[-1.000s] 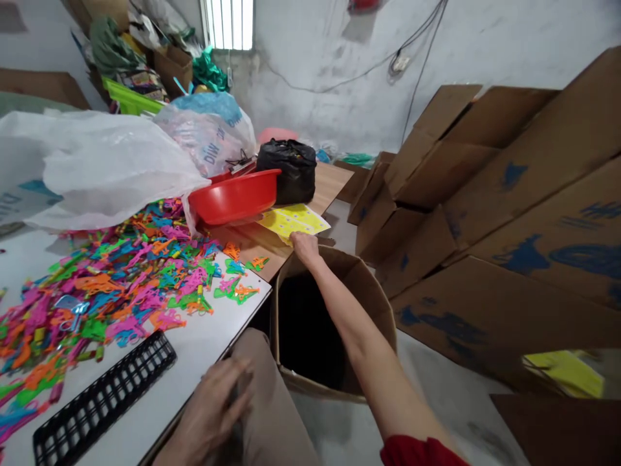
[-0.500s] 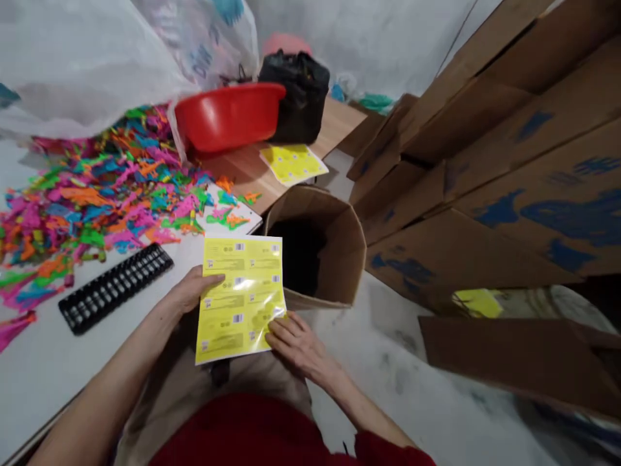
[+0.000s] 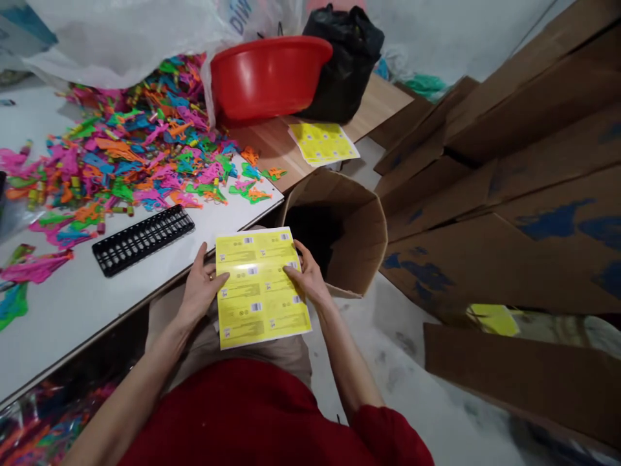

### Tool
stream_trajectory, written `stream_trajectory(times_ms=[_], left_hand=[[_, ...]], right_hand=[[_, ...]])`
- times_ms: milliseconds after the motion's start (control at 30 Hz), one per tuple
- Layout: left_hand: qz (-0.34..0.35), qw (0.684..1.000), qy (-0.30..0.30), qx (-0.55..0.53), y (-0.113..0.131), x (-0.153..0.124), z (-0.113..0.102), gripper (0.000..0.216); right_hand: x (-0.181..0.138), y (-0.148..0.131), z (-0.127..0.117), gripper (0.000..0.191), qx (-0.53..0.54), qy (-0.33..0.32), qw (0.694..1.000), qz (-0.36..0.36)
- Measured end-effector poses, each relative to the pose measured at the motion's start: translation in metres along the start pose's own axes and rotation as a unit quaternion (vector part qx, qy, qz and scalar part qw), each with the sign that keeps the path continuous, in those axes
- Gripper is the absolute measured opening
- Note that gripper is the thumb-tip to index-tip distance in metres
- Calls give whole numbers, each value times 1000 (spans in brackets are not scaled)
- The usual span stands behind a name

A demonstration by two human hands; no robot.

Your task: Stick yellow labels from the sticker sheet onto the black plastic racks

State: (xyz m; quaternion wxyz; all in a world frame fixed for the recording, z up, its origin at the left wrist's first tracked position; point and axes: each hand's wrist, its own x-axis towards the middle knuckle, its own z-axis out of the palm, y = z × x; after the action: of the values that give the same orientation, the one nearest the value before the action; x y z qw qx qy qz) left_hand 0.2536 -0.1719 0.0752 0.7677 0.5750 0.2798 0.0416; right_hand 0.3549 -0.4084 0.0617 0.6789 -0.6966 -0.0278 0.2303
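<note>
I hold a yellow sheet of labels [image 3: 261, 288] over my lap with both hands. My left hand [image 3: 201, 285] grips its left edge, thumb on top. My right hand [image 3: 306, 277] pinches its right edge, fingers pressed on the sheet. More yellow label sheets [image 3: 323, 142] lie on the wooden tabletop beyond. An open cardboard box [image 3: 356, 239] stands on the floor just right of my hands.
A white table [image 3: 72, 304] carries a heap of colourful plastic pieces [image 3: 136, 162] and a black plastic rack [image 3: 143, 238]. A red basin [image 3: 264, 74], a black bag [image 3: 347, 58] and white plastic bags sit farther back. Flattened cardboard boxes [image 3: 524, 194] are stacked at right.
A second ago my right hand reached to the yellow sheets on the wooden table. It brought one sheet back to my lap, and both hands now hold it, the right shifted up its edge.
</note>
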Motion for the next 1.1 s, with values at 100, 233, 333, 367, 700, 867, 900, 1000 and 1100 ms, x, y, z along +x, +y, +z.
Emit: stream_trajectory(times_ms=[100, 233, 333, 367, 700, 867, 900, 1000, 1100], left_hand=[[23, 998, -57, 13, 20, -9, -4, 98], [44, 991, -84, 93, 43, -21, -7, 72], [113, 964, -45, 236, 50, -29, -9, 51], [145, 946, -32, 288, 52, -32, -9, 43], [199, 953, -37, 227, 104, -54, 1, 21], [24, 996, 7, 88, 49, -9, 2, 29], [-4, 998, 17, 68, 32, 0, 2, 30], [-37, 998, 25, 43, -5, 13, -1, 33], [-43, 999, 11, 26, -11, 11, -5, 38]], right_hand=[[-8, -26, -1, 78, 18, -39, 999, -8], [-31, -62, -13, 70, -48, -74, 996, -7], [-39, -72, -15, 56, -148, -45, 985, -77], [-39, -73, -15, 49, -189, -27, 976, -108], [-55, -138, -16, 33, -316, -108, 927, -172], [-14, -114, -16, 32, -375, -194, 906, -32], [-4, -99, -9, 29, -418, -178, 890, -42], [13, -58, 28, 28, -497, -102, 846, -162], [11, -39, 79, 36, -514, -96, 807, -274]])
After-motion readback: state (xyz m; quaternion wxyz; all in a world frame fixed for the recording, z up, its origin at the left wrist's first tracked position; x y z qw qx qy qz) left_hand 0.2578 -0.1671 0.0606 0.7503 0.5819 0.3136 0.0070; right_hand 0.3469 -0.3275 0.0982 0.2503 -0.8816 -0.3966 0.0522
